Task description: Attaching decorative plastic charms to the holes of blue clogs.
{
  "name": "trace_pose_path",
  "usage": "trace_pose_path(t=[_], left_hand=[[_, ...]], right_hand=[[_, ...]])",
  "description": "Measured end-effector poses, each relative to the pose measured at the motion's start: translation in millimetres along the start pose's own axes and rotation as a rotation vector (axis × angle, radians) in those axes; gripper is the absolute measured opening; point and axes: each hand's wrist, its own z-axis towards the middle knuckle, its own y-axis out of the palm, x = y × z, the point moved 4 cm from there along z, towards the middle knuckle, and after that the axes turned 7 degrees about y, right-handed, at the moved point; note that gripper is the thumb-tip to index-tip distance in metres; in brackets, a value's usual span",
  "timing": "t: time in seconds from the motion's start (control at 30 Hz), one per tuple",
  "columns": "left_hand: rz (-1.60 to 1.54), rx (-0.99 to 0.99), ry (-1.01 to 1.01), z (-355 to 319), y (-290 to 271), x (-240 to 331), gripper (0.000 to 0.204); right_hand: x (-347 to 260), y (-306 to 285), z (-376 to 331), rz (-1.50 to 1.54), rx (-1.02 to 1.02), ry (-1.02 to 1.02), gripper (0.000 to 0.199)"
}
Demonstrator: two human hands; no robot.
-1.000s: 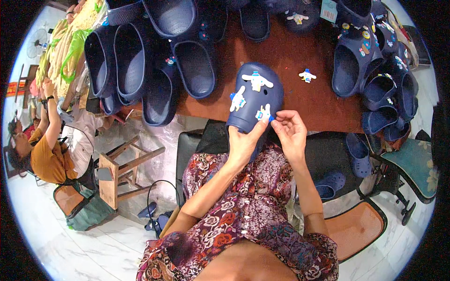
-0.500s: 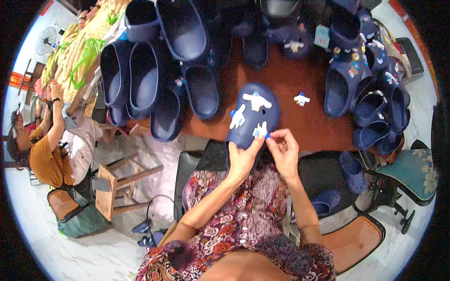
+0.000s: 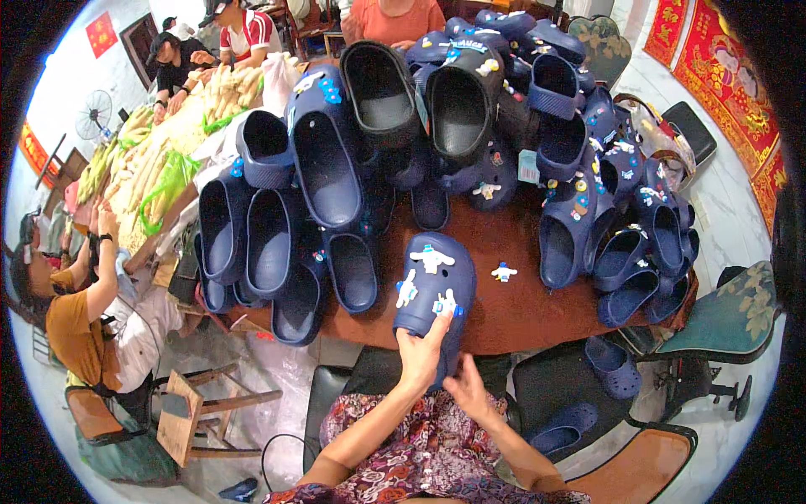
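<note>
A dark blue clog (image 3: 458,267) is held over the table edge, toe pointing away from me. Three white dog-like shoe charms with blue bits sit on its upper: a top charm (image 3: 431,259), a left charm (image 3: 406,290) and a lower charm (image 3: 446,303). My left hand (image 3: 420,357) grips the clog from the left, its thumb against the lower charm. Close to the clog's heel end, my right hand (image 3: 468,390) has its fingers apart and holds nothing I can see. A loose white-and-blue charm (image 3: 504,271) lies on the brown table (image 3: 525,315).
Dark clogs crowd the table: plain ones (image 3: 270,244) at left, charm-covered ones (image 3: 564,239) at right, and a tall heap behind. Two clogs lie on a black seat (image 3: 537,382) below. A wooden stool (image 3: 189,420) stands at left. Other people sit left and beyond.
My right hand has left the lower charm and dropped toward the clog's heel end. The left hand still holds the clog. The view has tipped up, showing more of the far side.
</note>
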Motion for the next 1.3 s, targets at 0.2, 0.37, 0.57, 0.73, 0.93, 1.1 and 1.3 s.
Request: trace_pose_path(t=[0.2,0.37,0.57,0.73,0.93,1.1,1.3], left_hand=[[-0.054,-0.067,0.030,6.8,33.0,1.1,0.046],[-0.080,-0.279,0.094,-3.9,66.4,12.1,0.042],[0.035,-0.551,0.320,-34.7,55.9,9.3,0.028],[0.467,-0.370,0.758,12.2,22.1,-13.0,0.019],[0.836,-0.330,0.888,62.7,-17.2,-44.6,0.025],[0.981,-0.458,1.015,61.3,-26.3,-62.8,0.027],[1.037,-0.491,1.063,60.7,-20.9,-70.6,0.027]], right_hand=[[-14.4,9.6,-7.2,0.093,0.109,0.023,0.053],[-48.1,-9.8,2.2,0.010,0.300,-0.051,0.046],[-81.1,-61.4,12.5,0.019,0.484,-0.214,0.045],[-113.0,-116.7,23.9,0.067,0.655,-0.350,0.036],[-175.2,-213.0,69.1,0.032,0.841,-0.391,0.039],[-201.3,-304.7,128.4,0.008,0.959,-0.367,0.040],[-208.1,-383.6,172.4,0.096,0.826,-0.083,0.053]])
